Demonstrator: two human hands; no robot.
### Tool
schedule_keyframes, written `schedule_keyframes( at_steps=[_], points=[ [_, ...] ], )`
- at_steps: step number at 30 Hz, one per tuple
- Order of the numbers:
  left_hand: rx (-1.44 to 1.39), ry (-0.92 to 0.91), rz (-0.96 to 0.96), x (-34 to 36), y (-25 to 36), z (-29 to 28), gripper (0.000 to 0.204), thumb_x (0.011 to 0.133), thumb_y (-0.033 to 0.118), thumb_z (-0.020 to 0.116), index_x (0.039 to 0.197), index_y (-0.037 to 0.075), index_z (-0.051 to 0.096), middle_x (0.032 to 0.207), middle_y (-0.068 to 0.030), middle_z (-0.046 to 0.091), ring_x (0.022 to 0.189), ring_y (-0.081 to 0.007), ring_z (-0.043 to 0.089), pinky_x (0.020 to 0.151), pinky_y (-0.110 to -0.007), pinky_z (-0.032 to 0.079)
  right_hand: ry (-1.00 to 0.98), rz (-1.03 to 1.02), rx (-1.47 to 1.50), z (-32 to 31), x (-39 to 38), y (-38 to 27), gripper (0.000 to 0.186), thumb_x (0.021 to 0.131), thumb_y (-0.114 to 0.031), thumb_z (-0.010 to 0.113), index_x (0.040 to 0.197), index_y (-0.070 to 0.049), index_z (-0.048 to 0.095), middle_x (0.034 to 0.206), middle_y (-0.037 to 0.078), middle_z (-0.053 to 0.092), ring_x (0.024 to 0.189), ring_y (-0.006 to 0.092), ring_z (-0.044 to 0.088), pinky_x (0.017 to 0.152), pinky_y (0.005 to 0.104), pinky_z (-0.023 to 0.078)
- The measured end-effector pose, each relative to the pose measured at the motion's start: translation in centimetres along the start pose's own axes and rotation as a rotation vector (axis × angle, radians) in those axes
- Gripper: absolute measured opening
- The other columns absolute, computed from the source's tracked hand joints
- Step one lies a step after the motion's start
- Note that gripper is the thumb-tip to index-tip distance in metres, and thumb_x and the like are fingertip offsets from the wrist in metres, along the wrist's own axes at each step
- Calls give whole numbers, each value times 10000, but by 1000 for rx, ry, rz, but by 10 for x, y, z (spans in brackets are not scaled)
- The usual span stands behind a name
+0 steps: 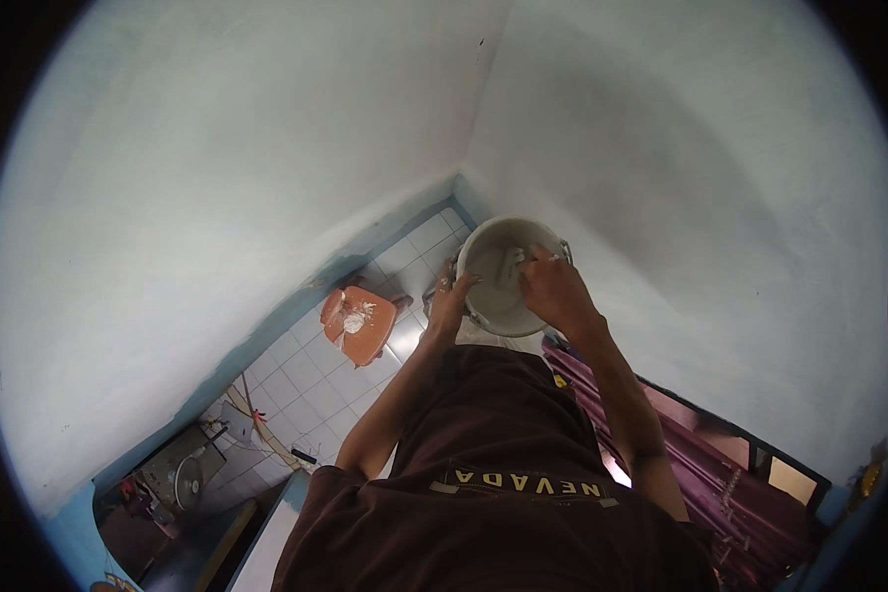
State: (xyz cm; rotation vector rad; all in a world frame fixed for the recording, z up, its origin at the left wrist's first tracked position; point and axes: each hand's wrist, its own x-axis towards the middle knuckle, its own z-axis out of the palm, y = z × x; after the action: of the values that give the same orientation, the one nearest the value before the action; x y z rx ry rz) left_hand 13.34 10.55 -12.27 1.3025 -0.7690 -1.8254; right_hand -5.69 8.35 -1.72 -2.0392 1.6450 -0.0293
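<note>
A pale grey bucket holds greyish-white liquid, with a white-coated piece standing in it. My left hand grips the bucket's left rim, with white smears on the fingers. Inside the bucket's right half, my right hand is closed at the top of that white-coated piece; I cannot make out what kind of thing it is. Down and to the left of the bucket, an orange plastic stool stands on the tiled floor with crumpled, white-stained material on its seat.
White walls with blue lower bands meet in a corner ahead of me. At lower left are a metal stove with a round lid, cables on the tiles and a dark opening. A purple curtain hangs at lower right by a dark-framed window.
</note>
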Motion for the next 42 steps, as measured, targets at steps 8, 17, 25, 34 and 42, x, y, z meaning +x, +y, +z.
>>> schedule_keyframes(
  at_steps=[8,17,25,34,42],
  points=[
    [-85,36,-48,4,8,2,598,904,338,575,1432,98,430,1262,-117,560,1109,-223,554,832,-383,508,-81,-84,57,6,-8,-15,169,833,-80,623,910,43,710,993,225,610,920,397,660,860,478,531],
    [-129,27,123,6,20,0,667,881,264,594,1483,72,382,1367,-185,506,1228,-274,521,1046,-385,430,-35,15,-12,4,-5,-11,181,860,-84,618,974,23,709,1003,233,600,921,417,651,862,491,532],
    [79,34,279,-5,20,4,751,804,215,626,1493,66,366,1426,-192,472,1336,-307,451,1110,-404,378,136,-3,165,10,1,-27,180,859,-99,636,966,24,712,1005,237,605,930,422,648,836,499,530],
    [-98,125,132,0,-10,0,705,863,254,525,1512,42,349,1347,-174,525,1229,-277,503,1048,-388,409,126,28,265,17,-15,-20,198,863,-94,659,1008,26,722,994,227,609,907,402,651,813,473,533],
    [195,65,300,9,-34,-1,713,823,243,528,1486,27,379,1401,-187,503,1282,-286,486,1076,-397,391,227,159,190,5,-20,-9,190,867,-98,660,1011,3,731,982,207,606,887,395,649,804,471,534]
  ],
)
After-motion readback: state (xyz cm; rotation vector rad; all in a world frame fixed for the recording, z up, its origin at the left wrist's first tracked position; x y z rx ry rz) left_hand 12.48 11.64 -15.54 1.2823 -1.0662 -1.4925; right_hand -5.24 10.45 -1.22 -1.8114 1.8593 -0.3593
